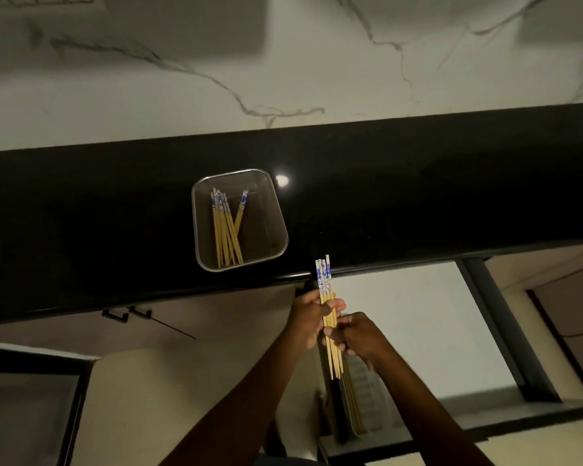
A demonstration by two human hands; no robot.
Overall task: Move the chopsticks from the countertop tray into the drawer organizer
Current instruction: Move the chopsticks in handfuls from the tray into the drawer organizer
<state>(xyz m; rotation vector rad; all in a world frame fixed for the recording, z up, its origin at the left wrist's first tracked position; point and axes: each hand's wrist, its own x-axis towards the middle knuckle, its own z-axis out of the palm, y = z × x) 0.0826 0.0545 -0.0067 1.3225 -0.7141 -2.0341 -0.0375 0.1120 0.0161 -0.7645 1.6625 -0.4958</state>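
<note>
A metal tray (pixel 201 200) stands on the black countertop near its front edge, with several bamboo chopsticks (pixel 225 227) with blue-and-white tops lying in it. Both my hands hold a second bundle of chopsticks (pixel 325 280) upright, over the open drawer and just in front of the counter edge. My left hand (pixel 308 319) grips the bundle's middle from the left. Below it, my right hand (pixel 354 336) pinches the shafts from the right. The drawer organizer (pixel 367 391) lies under the hands, with a few chopsticks (pixel 352 401) in one slot; my arms hide part of it.
The black countertop (pixel 418 183) runs across the view, backed by a white marble wall (pixel 283 79). The open drawer (pixel 418 331) has a pale bottom and dark rails (pixel 505 331). Cabinet handles (pixel 128 314) hang below the counter at left. A dark-framed object (pixel 31 398) sits at lower left.
</note>
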